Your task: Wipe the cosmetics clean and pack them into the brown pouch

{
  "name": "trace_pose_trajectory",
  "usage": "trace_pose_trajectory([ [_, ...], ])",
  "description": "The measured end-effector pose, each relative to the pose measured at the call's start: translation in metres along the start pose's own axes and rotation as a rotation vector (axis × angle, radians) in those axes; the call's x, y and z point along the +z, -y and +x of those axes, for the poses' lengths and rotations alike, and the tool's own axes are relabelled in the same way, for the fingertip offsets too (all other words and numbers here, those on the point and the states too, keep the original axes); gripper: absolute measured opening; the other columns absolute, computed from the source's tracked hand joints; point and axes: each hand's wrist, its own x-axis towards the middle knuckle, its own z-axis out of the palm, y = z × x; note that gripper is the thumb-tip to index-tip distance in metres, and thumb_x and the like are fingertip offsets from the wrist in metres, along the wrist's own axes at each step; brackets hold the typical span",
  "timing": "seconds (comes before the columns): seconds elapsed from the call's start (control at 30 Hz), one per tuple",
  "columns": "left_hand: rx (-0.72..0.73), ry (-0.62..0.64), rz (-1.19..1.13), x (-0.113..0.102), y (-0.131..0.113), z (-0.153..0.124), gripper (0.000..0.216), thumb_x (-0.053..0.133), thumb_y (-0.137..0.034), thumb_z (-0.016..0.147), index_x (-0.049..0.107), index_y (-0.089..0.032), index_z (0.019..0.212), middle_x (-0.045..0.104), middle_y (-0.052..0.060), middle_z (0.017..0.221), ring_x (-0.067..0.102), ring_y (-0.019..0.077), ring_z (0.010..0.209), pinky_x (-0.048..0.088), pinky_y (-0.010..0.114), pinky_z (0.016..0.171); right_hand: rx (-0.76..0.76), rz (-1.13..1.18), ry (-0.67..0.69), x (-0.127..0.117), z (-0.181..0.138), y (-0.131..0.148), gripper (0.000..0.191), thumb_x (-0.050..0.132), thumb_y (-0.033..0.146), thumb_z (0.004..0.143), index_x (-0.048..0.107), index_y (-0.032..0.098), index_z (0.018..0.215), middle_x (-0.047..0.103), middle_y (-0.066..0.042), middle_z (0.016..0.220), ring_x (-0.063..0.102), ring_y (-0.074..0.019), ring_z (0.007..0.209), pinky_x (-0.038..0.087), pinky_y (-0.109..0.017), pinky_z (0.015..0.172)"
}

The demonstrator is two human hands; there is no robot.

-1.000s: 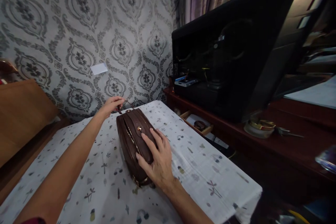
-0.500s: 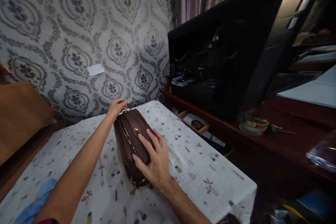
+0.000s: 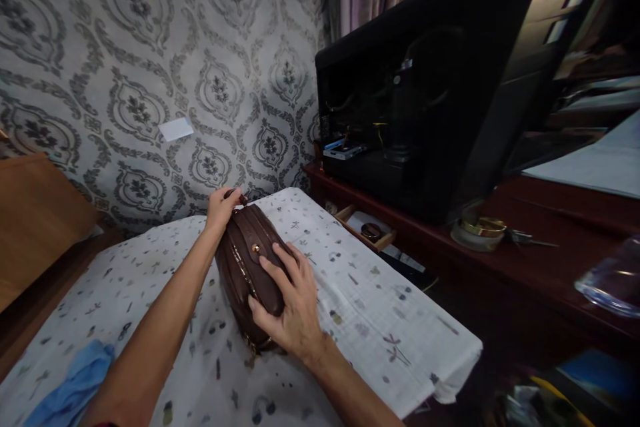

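A dark brown leather handbag [image 3: 243,245] with gold zips and a gold stud lies on the patterned white cloth. At its far end my left hand [image 3: 220,208] is closed round the bag's short handle [image 3: 237,196], lifting it a little above the leather. My right hand [image 3: 295,303] rests on the near half of the bag, its fingers spread over the top and its thumb beside the zip. The bag's right side is partly hidden under that hand.
A blue cloth [image 3: 75,383] lies at the lower left, near a brown board [image 3: 45,213]. To the right, a dark red desk [image 3: 530,267] carries a large black screen [image 3: 420,100], a tape roll [image 3: 480,232] and keys [image 3: 525,238]. A small open drawer [image 3: 385,241] juts out below.
The view has shifted slightly. My left hand has turned a little and the handle shows more clearly in it. My right hand stays on the bag, which has hardly moved.
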Motion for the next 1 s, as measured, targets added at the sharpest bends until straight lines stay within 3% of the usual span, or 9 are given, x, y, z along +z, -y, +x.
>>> trace_pose_trajectory([
  [0.1,0.043,-0.015,-0.071,0.002,-0.004,-0.005,0.043,0.077,-0.057,0.074,0.062,-0.017,0.068,0.071,0.002,0.068,0.067,0.0185,0.068,0.053,0.029,0.067,-0.001,-0.002,0.008,-0.002,0.001,0.001,0.044,0.063,0.031,0.083,0.058,0.022,0.127,0.058,-0.013,0.139,0.046,-0.0369,0.136,0.047,-0.060,0.106],
  [0.23,0.071,-0.022,-0.142,0.003,-0.011,-0.014,0.048,0.076,-0.065,0.065,0.061,-0.019,0.070,0.074,0.004,0.070,0.066,0.0185,0.062,0.053,0.029,0.063,0.004,-0.013,0.030,-0.003,0.001,0.001,0.043,0.061,0.029,0.084,0.060,0.021,0.126,0.059,-0.014,0.139,0.045,-0.0368,0.138,0.046,-0.059,0.107],
  [0.5,0.038,0.017,-0.156,-0.002,-0.017,-0.017,0.054,0.073,-0.072,0.066,0.062,-0.020,0.073,0.075,0.006,0.076,0.068,0.0194,0.067,0.053,0.030,0.065,-0.004,-0.032,0.027,-0.003,0.000,0.000,0.044,0.059,0.028,0.086,0.060,0.021,0.130,0.058,-0.013,0.140,0.045,-0.0358,0.137,0.046,-0.059,0.107],
  [0.73,-0.068,0.049,-0.024,-0.035,-0.005,-0.012,0.078,0.050,-0.093,0.068,0.069,-0.017,0.077,0.075,0.013,0.081,0.071,0.0276,0.080,0.050,0.034,0.067,-0.005,-0.034,0.035,-0.004,0.000,-0.001,0.043,0.058,0.029,0.088,0.060,0.021,0.131,0.057,-0.013,0.142,0.045,-0.0354,0.137,0.047,-0.058,0.106],
  [0.8,-0.070,0.078,0.024,-0.045,-0.001,-0.018,0.077,0.054,-0.090,0.068,0.072,-0.016,0.081,0.076,0.013,0.083,0.071,0.0288,0.085,0.050,0.035,0.071,-0.003,-0.034,0.034,-0.004,0.000,-0.001,0.043,0.059,0.029,0.089,0.060,0.021,0.131,0.057,-0.013,0.142,0.045,-0.0355,0.136,0.047,-0.058,0.106],
  [0.9,-0.029,0.134,0.097,-0.053,0.004,-0.026,0.064,0.074,-0.076,0.061,0.074,-0.017,0.085,0.076,0.009,0.088,0.068,0.0276,0.090,0.049,0.033,0.078,-0.010,-0.030,0.028,-0.003,-0.001,-0.002,0.043,0.060,0.030,0.089,0.061,0.020,0.130,0.058,-0.013,0.142,0.046,-0.0355,0.136,0.046,-0.057,0.107],
  [1.0,0.029,0.158,0.170,-0.057,0.010,-0.027,0.050,0.082,-0.062,0.057,0.075,-0.018,0.081,0.073,0.003,0.081,0.064,0.0236,0.084,0.046,0.031,0.078,-0.003,-0.027,0.032,-0.003,-0.001,-0.002,0.044,0.060,0.030,0.089,0.060,0.022,0.131,0.058,-0.013,0.142,0.046,-0.0353,0.137,0.047,-0.057,0.107],
])
